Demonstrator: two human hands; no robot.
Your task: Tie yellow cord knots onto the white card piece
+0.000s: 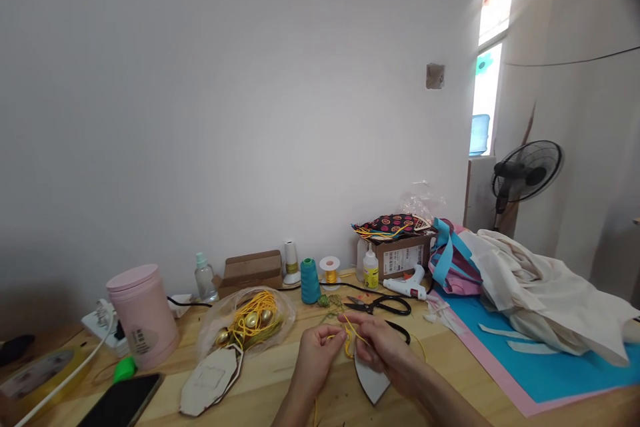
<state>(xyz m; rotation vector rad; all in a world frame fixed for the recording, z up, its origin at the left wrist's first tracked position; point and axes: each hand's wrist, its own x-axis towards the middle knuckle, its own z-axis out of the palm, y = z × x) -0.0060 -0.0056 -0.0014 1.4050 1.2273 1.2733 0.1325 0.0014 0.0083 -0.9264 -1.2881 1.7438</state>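
Thin yellow cord [349, 344] runs between my two hands, looped or knotted where they come close together. My left hand [320, 348] pinches it between thumb and forefinger. On the other side my right hand [379, 342] is closed on the cord too, its fingers curled. Beneath the right hand lies a pale pointed card piece [371, 380] on the wooden table, partly hidden by the hand. Just behind sit black-handled scissors [377, 305], with another black handle loop showing beside the right hand. A yellow strand hangs down past my left wrist.
A clear bag of yellow cords and gold beads [253, 320] lies left, near cut card shapes [210, 380]. Behind stand a teal thread spool [310, 282], a glue bottle [371, 270] and a glue gun [407, 285]. Blue sheet [555, 374] and white cloth [545, 287] cover the right.
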